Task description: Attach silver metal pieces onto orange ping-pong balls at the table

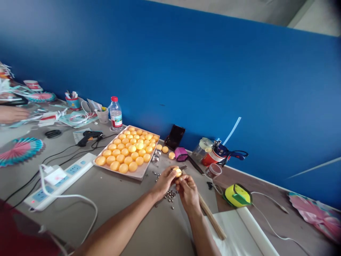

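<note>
An orange ping-pong ball point(177, 172) is held in the fingers of my left hand point(165, 182). My right hand point(188, 188) comes up against the ball from the right, thumb and fingers pinched together; whatever sits between them is too small to make out. Several small shiny metal balls point(169, 195) lie loose on the table under and between my hands. A long wooden handle point(211, 217) slants beside my right forearm, with a dark metal piece point(183, 168) showing just beyond my fingers. A tray point(137, 174) full of orange balls stands to the left.
Left of the tray lie a power strip point(64, 181) with cables and a glue gun point(90, 137). Behind it stands a water bottle point(116, 115). A jar point(204, 147), a red tool cup point(213, 156) and a yellow-green container point(238, 195) stand right. A co-worker's hand point(13, 114) shows far left.
</note>
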`<state>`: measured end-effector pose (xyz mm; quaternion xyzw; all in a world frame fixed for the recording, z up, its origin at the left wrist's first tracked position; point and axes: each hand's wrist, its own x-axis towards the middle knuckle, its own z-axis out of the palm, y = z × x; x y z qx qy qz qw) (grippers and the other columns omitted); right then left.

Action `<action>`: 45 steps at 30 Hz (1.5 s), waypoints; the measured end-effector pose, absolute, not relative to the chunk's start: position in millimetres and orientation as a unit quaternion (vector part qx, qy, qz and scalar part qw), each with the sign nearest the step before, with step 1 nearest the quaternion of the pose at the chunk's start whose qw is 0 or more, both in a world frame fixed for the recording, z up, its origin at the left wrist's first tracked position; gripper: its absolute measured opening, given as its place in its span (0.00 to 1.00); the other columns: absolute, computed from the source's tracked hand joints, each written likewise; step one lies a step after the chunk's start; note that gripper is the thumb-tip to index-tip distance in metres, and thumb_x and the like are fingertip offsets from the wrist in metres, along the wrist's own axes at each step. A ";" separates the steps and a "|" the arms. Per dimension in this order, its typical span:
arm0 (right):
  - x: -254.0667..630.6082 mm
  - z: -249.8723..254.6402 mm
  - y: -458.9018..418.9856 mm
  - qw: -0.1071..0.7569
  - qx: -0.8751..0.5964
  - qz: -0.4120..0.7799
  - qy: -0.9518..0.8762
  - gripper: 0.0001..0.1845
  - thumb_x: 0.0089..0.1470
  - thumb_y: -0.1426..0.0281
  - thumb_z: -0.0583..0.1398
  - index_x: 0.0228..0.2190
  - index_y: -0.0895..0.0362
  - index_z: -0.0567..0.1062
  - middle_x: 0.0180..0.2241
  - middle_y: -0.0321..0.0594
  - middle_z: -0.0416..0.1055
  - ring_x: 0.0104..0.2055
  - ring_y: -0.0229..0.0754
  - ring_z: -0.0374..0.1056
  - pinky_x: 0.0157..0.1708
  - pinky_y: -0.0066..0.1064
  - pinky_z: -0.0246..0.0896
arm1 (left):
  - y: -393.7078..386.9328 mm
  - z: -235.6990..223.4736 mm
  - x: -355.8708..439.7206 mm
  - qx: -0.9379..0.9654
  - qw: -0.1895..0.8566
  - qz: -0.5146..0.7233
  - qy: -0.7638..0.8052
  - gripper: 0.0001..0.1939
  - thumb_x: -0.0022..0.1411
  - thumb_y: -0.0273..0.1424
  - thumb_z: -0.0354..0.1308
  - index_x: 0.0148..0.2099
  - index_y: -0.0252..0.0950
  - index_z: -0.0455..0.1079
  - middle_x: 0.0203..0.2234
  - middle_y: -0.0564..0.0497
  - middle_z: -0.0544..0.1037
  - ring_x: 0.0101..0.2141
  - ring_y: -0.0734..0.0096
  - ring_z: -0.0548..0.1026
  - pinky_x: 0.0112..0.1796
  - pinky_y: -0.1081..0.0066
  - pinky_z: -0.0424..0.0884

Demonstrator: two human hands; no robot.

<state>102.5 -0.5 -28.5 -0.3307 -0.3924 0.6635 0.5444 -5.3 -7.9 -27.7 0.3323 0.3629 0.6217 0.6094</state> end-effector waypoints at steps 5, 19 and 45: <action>99.2 -28.5 -1.3 0.550 -0.337 0.645 -0.410 0.13 0.42 0.63 0.66 0.24 0.55 0.67 0.19 0.30 0.69 0.17 0.31 0.59 0.22 0.25 0.55 | -6.3 -33.6 -3.6 0.333 0.606 0.621 0.369 0.25 0.52 0.46 0.59 0.47 0.35 0.67 0.32 0.49 0.74 0.28 0.72 0.71 0.28 0.72 0.68; 104.2 -39.2 6.1 0.561 -0.437 0.534 -0.457 0.17 0.45 0.57 0.63 0.28 0.56 0.67 0.16 0.28 0.63 0.16 0.31 0.53 0.17 0.24 0.47 | -2.0 -24.7 -5.8 0.250 0.630 0.664 0.315 0.21 0.50 0.41 0.63 0.42 0.35 0.66 0.30 0.51 0.74 0.30 0.71 0.73 0.33 0.71 0.68; 64.3 20.0 127.7 0.108 -0.567 -0.129 -0.806 0.27 0.55 0.76 0.47 0.56 0.55 0.64 0.41 0.50 0.70 0.45 0.50 0.62 0.42 0.39 0.52 | 27.4 -26.2 -25.2 0.191 0.551 0.711 0.394 0.18 0.54 0.46 0.55 0.31 0.38 0.56 0.14 0.61 0.63 0.12 0.82 0.57 0.16 0.76 0.50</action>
